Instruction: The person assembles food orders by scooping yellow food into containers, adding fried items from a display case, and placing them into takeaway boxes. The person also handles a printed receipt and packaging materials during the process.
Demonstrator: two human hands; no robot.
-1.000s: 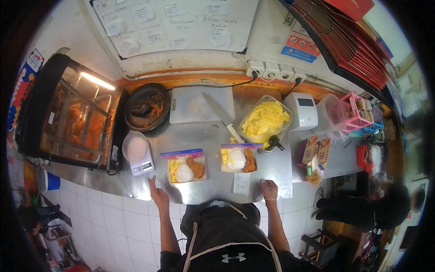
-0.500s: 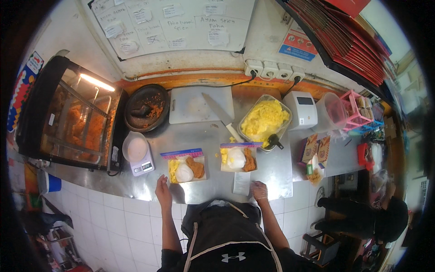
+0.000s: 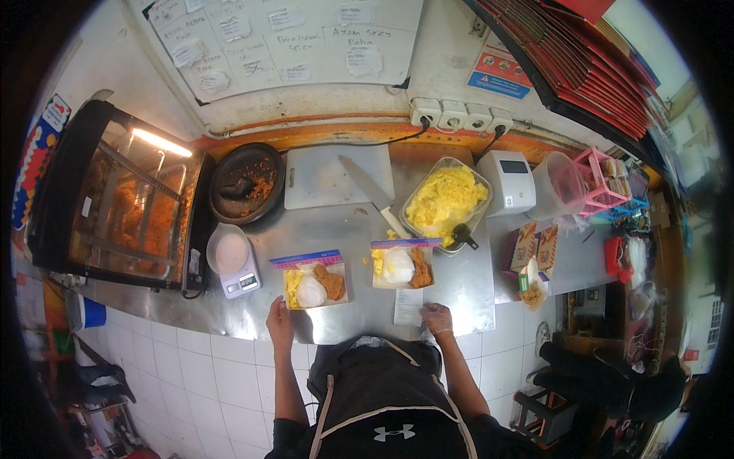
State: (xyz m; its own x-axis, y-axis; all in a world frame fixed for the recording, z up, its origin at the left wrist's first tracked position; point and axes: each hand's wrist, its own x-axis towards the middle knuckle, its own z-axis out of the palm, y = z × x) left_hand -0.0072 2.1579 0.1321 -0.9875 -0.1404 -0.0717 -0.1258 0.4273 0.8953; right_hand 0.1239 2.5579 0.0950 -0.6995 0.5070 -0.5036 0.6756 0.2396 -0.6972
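Two open cardboard food boxes stand on the steel counter before me. The left box (image 3: 336,300) and the right box (image 3: 398,286) each hold white rice, yellow scrambled egg and a piece of fried chicken. My left hand (image 3: 280,320) is at the counter's front edge, just beside the left box, fingers stretched forward with nothing seen in them. Below the right box lies a white paper slip (image 3: 408,307). My right hand (image 3: 438,320), in what looks like a clear glove, has its bent fingers closed at the slip's right edge.
Behind the boxes are a white cutting board (image 3: 321,180), a knife (image 3: 365,183), a tub of egg (image 3: 447,200) and a stone mortar (image 3: 246,183). A scale (image 3: 241,281) and a lit warming cabinet (image 3: 126,203) stand left. A person (image 3: 612,382) is at the far right.
My right hand has shifted slightly left to the edge of the paper slip. My left hand has moved a little closer to the left box. The boxes stay put.
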